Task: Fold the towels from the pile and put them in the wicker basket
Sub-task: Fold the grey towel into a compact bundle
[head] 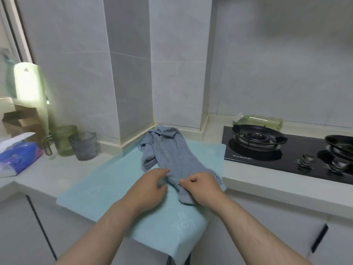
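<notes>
A crumpled grey-blue towel lies lengthwise on a light turquoise towel that is spread flat over the counter and hangs over its front edge. My right hand pinches the grey towel's near striped hem between thumb and fingers. My left hand touches the same near end from the left, fingers bent on the cloth; whether it grips the cloth I cannot tell. No wicker basket is in view.
A black gas hob with two burners sits to the right, a green bottle lying behind it. At the left stand a green glass jar, a grey cup, a tissue pack and a cardboard box.
</notes>
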Motion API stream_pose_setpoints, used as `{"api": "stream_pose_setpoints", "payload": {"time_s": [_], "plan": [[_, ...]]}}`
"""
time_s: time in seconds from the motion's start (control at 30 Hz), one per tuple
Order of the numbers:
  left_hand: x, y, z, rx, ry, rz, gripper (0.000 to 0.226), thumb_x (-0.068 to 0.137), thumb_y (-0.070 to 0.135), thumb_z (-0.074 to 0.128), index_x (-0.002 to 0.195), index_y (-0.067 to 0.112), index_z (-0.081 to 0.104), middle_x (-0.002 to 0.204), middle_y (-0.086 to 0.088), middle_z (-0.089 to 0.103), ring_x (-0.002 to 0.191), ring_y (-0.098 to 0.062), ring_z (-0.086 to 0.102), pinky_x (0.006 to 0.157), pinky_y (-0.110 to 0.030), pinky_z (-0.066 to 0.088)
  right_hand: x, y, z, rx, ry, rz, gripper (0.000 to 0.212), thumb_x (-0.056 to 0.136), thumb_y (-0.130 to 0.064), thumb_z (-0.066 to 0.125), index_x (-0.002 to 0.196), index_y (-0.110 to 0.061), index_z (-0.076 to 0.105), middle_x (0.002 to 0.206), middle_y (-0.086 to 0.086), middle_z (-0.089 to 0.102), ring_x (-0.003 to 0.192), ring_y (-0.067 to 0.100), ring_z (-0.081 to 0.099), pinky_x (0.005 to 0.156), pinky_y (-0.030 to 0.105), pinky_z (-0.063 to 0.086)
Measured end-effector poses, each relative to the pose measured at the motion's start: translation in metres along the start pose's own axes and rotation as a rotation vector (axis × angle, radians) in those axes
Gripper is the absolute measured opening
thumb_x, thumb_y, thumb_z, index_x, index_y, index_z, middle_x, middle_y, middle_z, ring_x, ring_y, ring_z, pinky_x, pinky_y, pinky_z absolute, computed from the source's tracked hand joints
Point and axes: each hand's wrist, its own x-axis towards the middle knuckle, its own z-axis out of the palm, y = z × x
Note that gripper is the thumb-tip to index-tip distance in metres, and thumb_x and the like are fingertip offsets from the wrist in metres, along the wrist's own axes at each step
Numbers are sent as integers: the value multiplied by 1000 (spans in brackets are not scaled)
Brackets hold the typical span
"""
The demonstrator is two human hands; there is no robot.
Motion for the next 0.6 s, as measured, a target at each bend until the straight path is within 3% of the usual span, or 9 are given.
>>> {"api": "stream_pose_setpoints", "payload": {"time_s": [0.13,0.23,0.37,0.47,0.53,0.6], "plan": [[-1,0,-5,79,60,55,61,89,2,46,146,21,39,153,3,37,140,-17,33,112,-25,25,-25,-6,-6,-28,-122,20,48,86,-32,67,53,-17,37,51,-3,28,50,10,24,52,30,20],[4,-2,-11,149,71,59,58,89,1,44,144,18,42,149,3,40,137,-20,35,110,-29,29,-46,-9,-15,3,-273,-10,44,85,-33,68,55,-11,43,60,4,30,57,13,26,53,30,20],[11,-4,-9,-56,176,-159,27,89,6,47,111,10,64,112,-3,61,105,-25,58,83,-31,45,-65,-14,-18,61,-457,-21,40,84,-32,71,54,-12,51,57,-3,36,55,9,31,52,23,27],[17,-11,-6,-50,164,-250,14,82,10,52,87,4,64,87,-8,67,81,-24,60,71,-39,49,-61,-16,-21,104,-508,-6,23,86,-30,69,70,-14,67,65,-1,54,60,11,46,57,28,31],[17,-11,-5,-24,164,-275,11,80,12,54,81,5,62,80,-8,65,74,-23,58,64,-36,46,-50,-12,-29,213,-461,49,16,91,-24,64,81,-14,70,75,0,68,61,11,58,51,26,33],[20,-12,-4,-2,161,-317,12,82,15,55,72,8,55,70,-3,58,65,-19,53,55,-30,39,-35,-6,-35,270,-321,101,16,92,-19,61,83,-9,70,76,2,70,61,13,60,49,22,37]]}}
